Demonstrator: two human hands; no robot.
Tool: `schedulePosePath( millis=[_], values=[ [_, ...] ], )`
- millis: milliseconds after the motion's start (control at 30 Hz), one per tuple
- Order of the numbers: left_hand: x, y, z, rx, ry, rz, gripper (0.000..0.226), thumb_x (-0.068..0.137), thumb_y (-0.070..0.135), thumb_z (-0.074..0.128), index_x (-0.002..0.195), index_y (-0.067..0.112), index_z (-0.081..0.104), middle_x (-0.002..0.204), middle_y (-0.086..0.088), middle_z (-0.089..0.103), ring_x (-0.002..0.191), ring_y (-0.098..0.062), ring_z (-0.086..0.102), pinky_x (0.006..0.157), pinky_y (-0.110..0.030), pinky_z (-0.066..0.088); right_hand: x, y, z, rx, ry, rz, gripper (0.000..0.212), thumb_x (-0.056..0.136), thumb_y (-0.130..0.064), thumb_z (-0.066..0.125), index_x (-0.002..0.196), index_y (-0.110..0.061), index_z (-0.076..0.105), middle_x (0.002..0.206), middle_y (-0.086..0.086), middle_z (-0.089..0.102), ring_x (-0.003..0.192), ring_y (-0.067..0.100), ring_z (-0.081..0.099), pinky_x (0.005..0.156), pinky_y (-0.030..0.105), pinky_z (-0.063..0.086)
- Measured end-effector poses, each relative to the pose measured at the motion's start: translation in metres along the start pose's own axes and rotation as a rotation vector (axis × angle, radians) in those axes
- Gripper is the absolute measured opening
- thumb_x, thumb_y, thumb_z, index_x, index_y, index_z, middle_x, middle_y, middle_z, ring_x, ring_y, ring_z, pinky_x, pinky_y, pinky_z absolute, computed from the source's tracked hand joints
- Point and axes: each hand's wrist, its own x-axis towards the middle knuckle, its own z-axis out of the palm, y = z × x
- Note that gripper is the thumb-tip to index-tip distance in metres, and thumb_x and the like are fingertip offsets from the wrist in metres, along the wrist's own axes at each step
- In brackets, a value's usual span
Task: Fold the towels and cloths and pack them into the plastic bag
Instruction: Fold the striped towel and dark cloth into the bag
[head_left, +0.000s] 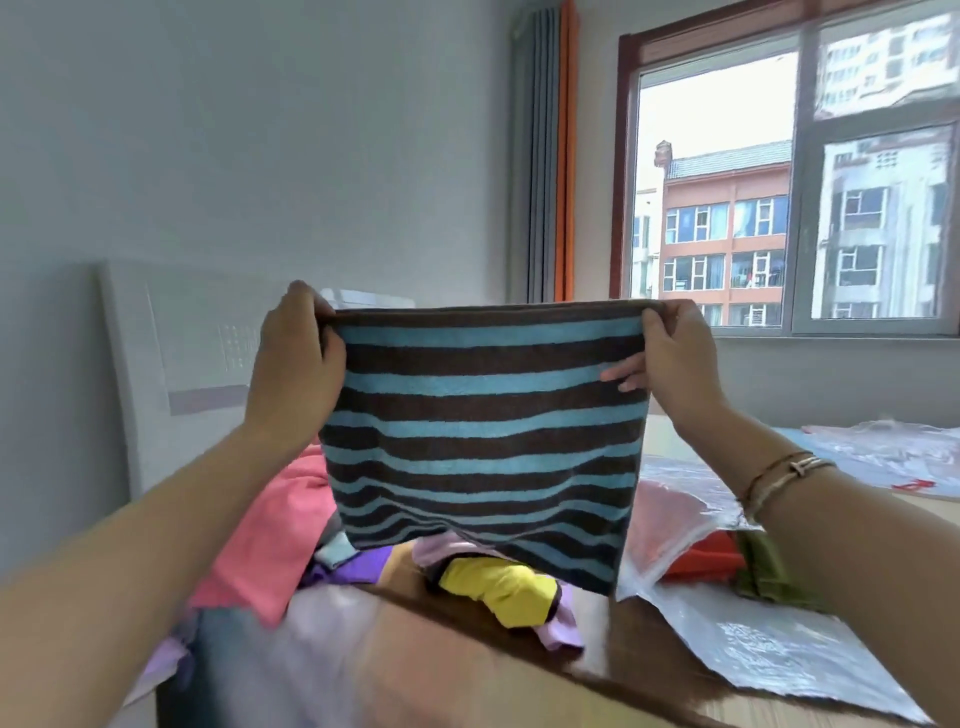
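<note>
Terry towel: my striped towel hangs mid-frame, above the cloth pile.
Handling: soft, limp and light, I judge; best held at top corners.
Hands: my left hand and right hand are apart, each pinching a corner, arms raised.
Bag: plastic bag lies lower right.

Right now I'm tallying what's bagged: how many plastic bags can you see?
3, maybe more hidden. One plastic bag with red cloth inside lies right of the striped towel, an empty bag in front of it, another farther right.
</note>
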Motion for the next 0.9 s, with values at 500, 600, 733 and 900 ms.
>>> schedulePosePath(
  millis=[500,600,733,900],
  values=[
    [-0.02,-0.091,0.082,0.346,-0.296,-0.112,0.017,0.098,0.026,0.046,0.097,0.013,0.058,0.092,-0.004,0.059,0.08,-0.023,0.056,0.068,-0.037,0.043,0.027,0.097,0.052,-0.069,-0.142,0.382,0.016,0.104,-0.023,0.04,0.117,-0.015,0.041,0.09,0.007,0.055,0.051,0.018,0.069,0.041,0.023,0.054],
    [-0.017,-0.107,0.117,0.184,-0.346,-0.248,0.011,0.098,0.021,0.049,0.092,0.014,0.055,0.084,-0.003,0.063,0.059,-0.018,0.062,0.069,-0.036,0.049,0.04,0.129,0.069,-0.048,-0.143,0.439,0.015,0.104,-0.023,0.039,0.117,-0.016,0.04,0.097,0.007,0.057,0.059,0.019,0.071,0.049,0.024,0.057],
    [-0.012,-0.126,0.161,-0.053,-0.312,-0.379,0.003,0.096,0.014,0.053,0.094,0.011,0.054,0.094,-0.005,0.06,0.085,-0.024,0.058,0.083,-0.038,0.049,0.061,0.165,0.084,0.075,-0.119,0.423,0.014,0.103,-0.017,0.04,0.117,-0.015,0.04,0.113,0.009,0.057,0.094,0.023,0.07,0.085,0.038,0.058],
    [-0.06,-0.148,0.18,-0.182,-0.394,-0.42,0.009,0.094,0.014,0.057,0.102,0.008,0.057,0.099,-0.004,0.06,0.094,-0.019,0.055,0.081,-0.027,0.039,0.034,0.188,0.076,0.148,-0.124,0.42,0.009,0.096,-0.003,0.041,0.092,-0.009,0.046,0.092,0.006,0.053,0.097,0.021,0.062,0.082,0.033,0.057]
  ],
)
